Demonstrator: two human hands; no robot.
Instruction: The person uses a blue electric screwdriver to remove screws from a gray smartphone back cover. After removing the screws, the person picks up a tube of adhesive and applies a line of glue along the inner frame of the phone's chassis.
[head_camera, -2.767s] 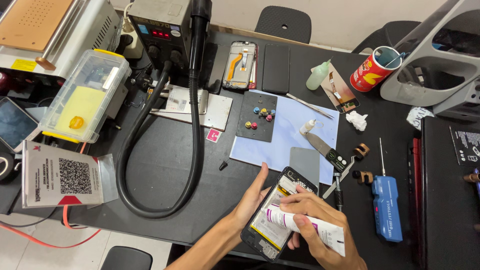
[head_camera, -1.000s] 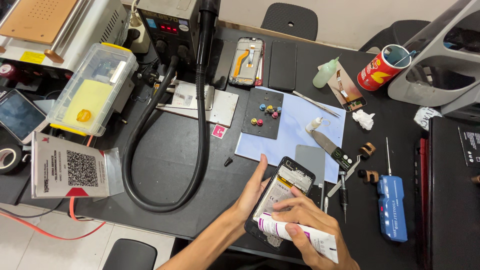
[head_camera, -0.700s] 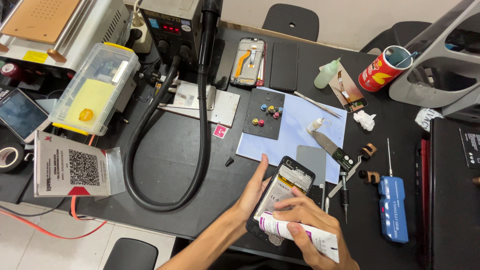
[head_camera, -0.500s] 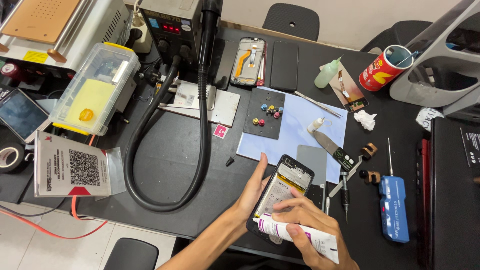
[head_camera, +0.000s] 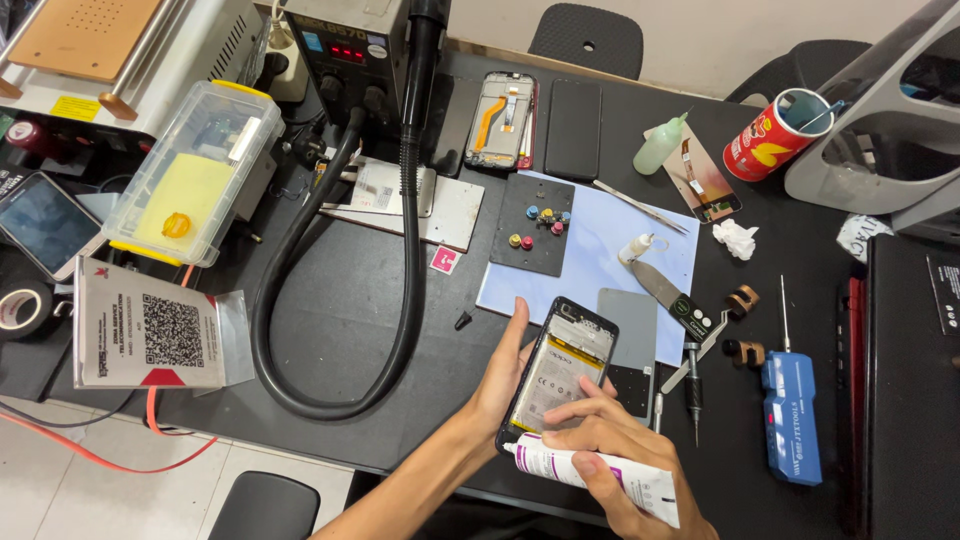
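White glue tube (head_camera: 600, 478) gripped in right hand (head_camera: 625, 465), nozzle touching lower edge of opened phone (head_camera: 555, 370) that left hand (head_camera: 500, 375) cradles tilted above black table (head_camera: 340, 300): glue-laying step apparently in hand; next move likely calls for steady travel along frame edge.

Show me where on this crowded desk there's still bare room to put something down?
Bare black table lies inside the loop of the black hose. It is crowded right of the opened phone, among the screwdriver and blue tool case.
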